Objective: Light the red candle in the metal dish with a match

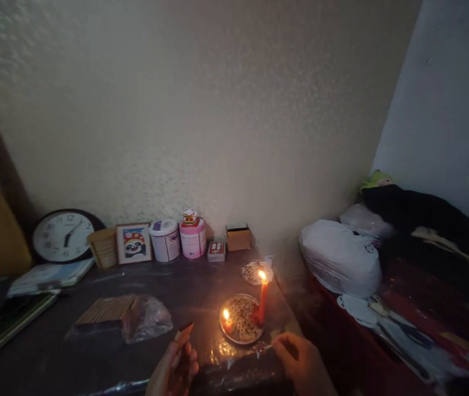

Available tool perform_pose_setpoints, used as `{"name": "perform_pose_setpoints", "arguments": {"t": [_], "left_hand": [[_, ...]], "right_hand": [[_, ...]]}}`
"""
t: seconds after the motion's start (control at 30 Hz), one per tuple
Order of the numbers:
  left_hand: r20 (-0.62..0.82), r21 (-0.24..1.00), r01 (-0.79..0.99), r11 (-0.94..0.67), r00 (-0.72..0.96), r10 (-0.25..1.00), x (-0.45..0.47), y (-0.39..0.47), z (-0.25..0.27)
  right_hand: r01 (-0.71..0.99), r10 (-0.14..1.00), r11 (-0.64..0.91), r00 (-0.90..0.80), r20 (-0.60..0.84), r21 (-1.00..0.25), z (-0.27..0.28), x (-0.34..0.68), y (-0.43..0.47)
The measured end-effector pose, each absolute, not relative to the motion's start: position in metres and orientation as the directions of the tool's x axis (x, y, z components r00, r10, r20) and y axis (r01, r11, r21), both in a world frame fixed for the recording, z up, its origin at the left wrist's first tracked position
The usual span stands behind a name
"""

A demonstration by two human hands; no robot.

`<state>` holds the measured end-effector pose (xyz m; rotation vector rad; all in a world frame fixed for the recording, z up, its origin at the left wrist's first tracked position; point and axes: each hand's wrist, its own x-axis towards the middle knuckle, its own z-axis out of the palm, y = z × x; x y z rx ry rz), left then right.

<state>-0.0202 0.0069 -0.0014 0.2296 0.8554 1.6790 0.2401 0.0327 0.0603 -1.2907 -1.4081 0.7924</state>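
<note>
The right hand [300, 360] pinches a thin matchstick [268, 346] in its closed fingers, with the tip just beside the round plate [240, 333] near the front edge of the counter [193, 291]. The left hand [174, 371] has its fingers closed around a small matchbox [183, 335], held up just left of the plate. A tall red candle [263, 301] and a short candle stub [226, 322] burn on the plate, and a clock [63, 236], a panda picture [134, 243] and two tubs [178, 240] stand along the back edge by the wall.
</note>
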Motion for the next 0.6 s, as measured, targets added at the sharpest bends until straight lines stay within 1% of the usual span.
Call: {"name": "perform_pose_setpoints", "arguments": {"t": [0.07, 0.13, 0.2, 0.37, 0.47, 0.6], "left_hand": [[-0.296, 0.640, -0.767, -0.038, -0.292, 0.910, -0.023, 0.008, -0.002], [-0.305, 0.624, -0.781, -0.001, -0.245, 0.920, -0.026, 0.009, -0.002], [-0.305, 0.608, -0.794, 0.023, -0.207, 0.929, -0.028, 0.009, -0.002], [-0.293, 0.592, -0.806, -0.020, -0.239, 0.926, -0.023, 0.008, 0.005], [-0.313, 0.561, -0.828, -0.005, -0.217, 0.925, -0.022, 0.010, 0.007], [-0.345, 0.548, -0.836, -0.010, -0.237, 0.908, -0.026, 0.011, 0.007]], "right_hand": [[0.280, 0.981, 0.161, 0.058, 0.184, -0.946, 0.053, 0.237, 0.036], [0.260, 0.988, 0.127, 0.048, 0.144, -0.957, 0.048, 0.239, 0.039], [0.268, 0.990, 0.124, 0.035, 0.139, -0.955, 0.045, 0.242, 0.042], [0.327, 0.990, 0.115, 0.038, 0.134, -0.938, 0.043, 0.245, 0.041], [0.335, 0.991, 0.105, 0.038, 0.125, -0.936, 0.045, 0.243, 0.038], [0.353, 0.993, 0.088, 0.043, 0.110, -0.931, 0.046, 0.239, 0.037]]}}
